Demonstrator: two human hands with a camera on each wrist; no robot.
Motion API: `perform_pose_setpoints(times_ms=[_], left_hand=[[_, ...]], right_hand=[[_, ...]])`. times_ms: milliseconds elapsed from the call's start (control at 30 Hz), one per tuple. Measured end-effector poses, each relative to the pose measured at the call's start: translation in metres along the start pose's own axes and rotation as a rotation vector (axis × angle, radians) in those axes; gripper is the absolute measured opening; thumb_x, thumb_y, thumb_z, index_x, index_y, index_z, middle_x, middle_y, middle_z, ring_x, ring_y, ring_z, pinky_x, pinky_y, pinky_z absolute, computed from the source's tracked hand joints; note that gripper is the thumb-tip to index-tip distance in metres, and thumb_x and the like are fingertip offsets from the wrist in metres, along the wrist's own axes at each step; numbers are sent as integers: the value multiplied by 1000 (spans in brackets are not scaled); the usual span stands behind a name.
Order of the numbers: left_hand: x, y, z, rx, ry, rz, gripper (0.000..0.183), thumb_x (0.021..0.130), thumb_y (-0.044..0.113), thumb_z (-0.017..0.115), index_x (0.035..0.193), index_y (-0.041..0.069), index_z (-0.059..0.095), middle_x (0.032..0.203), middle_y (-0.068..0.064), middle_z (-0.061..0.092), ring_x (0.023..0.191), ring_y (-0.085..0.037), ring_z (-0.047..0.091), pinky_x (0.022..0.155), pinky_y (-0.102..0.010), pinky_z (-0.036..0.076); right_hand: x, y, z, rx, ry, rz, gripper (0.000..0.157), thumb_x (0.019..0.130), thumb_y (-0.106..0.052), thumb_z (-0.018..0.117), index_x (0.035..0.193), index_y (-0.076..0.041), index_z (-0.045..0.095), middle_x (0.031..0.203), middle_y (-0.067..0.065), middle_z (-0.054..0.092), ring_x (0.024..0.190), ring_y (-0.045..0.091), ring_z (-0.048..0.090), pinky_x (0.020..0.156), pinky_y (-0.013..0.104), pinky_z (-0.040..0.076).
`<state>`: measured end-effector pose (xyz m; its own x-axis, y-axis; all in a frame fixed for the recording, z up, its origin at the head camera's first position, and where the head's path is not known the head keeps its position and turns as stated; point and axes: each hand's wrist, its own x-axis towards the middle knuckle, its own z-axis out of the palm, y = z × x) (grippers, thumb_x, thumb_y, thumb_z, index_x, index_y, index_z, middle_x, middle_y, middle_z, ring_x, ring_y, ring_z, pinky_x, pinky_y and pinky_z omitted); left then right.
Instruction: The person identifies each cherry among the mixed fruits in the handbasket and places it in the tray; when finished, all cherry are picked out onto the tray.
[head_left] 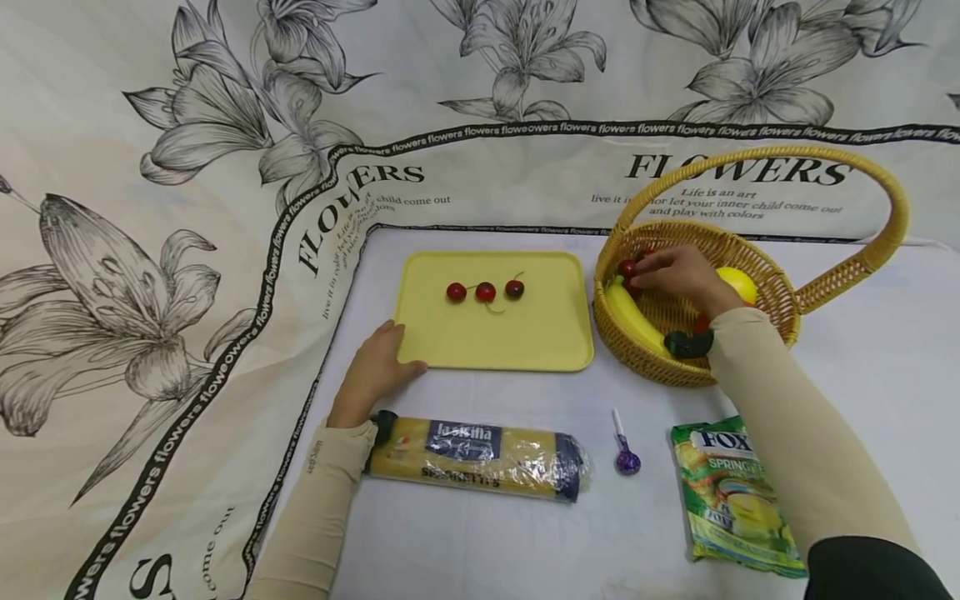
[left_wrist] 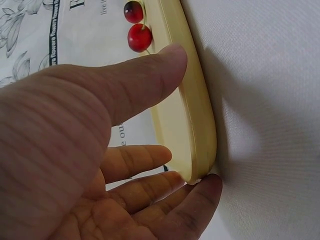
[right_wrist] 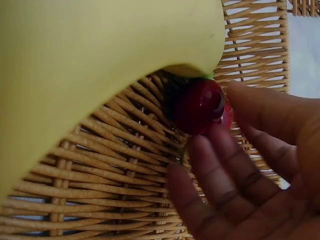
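Observation:
My left hand [head_left: 380, 365] rests at the near left corner of a yellow tray [head_left: 495, 346], thumb on its near rim and fingers along its left edge. On the tray lie three red cherries with stems, the middle cherry [head_left: 485, 292] among them. My right hand [head_left: 686, 275] reaches into a wicker basket [head_left: 776, 275], with thumb and fingertips around a dark red cherry [right_wrist: 200, 106]. More red shows just behind that cherry. Beside it in the basket lies a banana [head_left: 636, 318]. A yellow lemon [head_left: 738, 284] and something red, partly hidden by the right wrist, are at the basket's right side.
A spaghetti pack [head_left: 476, 454] lies in front of the tray. To its right are a purple lollipop [head_left: 627, 460] and a green FOX packet [head_left: 738, 500], partly covered by the right forearm. The basket's tall handle [head_left: 896, 196] arches over its opening.

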<state>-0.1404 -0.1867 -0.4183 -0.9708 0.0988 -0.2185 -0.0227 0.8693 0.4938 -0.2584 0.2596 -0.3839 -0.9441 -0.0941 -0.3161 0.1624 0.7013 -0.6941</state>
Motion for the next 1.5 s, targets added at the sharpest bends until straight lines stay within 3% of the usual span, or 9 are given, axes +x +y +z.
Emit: perform_pose_setpoints(times_ms=[200,500,733,900,1167,1300,1400,1500], left_hand=[[0,1,-1,-9,-11,2,81,89,28,74,147,-11,35,157,-30,29,145,-44,31,121,-52,27],[-2,3,-1,-10,-11,-1,80,89,27,75,147,-12,35,156,-30,31,144,-44,32,120,-52,28],[-2,2,0,-9,-20,-7,81,89,28,74,147,-12,35,157,-30,30,145,-44,31,121,-52,27],[-2,3,1,-14,-28,-14,81,89,28,74,147,-11,35,157,-29,29,144,-44,32,120,-53,27],[-2,4,1,-5,-31,-17,81,89,28,74,147,-11,35,157,-29,30,144,-44,32,120,-53,28],[-2,5,-2,2,-31,-12,81,89,28,75,147,-11,35,156,-30,30,144,-44,32,120,-52,27],[-1,6,-4,6,-24,-6,80,89,28,75,147,-12,36,156,-30,31,145,-44,31,121,-53,27],[0,6,-6,6,-24,-6,80,89,27,74,147,-12,36,155,-30,31,145,-43,30,121,-53,27]], right_hand=[[0,2,2,-34,-75,24,49,95,-27,69,131,4,59,138,28,52,115,32,49,91,40,47],[1,2,3,-40,-89,21,49,94,-27,70,129,5,60,132,27,57,104,25,60,80,28,54],[-1,3,3,57,-33,6,47,94,-24,70,130,5,60,128,28,61,89,18,71,81,36,62],[-9,-2,1,67,-14,-24,48,93,-26,71,130,3,61,131,26,60,95,18,70,86,38,60],[-29,-13,-9,-8,61,-49,53,91,-37,72,130,-3,63,132,19,60,104,23,58,84,33,52],[-41,-25,-18,-39,110,-73,53,91,-39,71,130,-3,64,134,18,58,103,28,59,79,32,53],[-48,-32,-24,-113,122,-99,53,92,-41,69,130,-5,65,135,20,57,109,33,57,81,38,52],[-52,-35,-30,-185,101,-117,50,94,-39,67,131,-5,65,136,24,56,121,40,50,92,52,47]])
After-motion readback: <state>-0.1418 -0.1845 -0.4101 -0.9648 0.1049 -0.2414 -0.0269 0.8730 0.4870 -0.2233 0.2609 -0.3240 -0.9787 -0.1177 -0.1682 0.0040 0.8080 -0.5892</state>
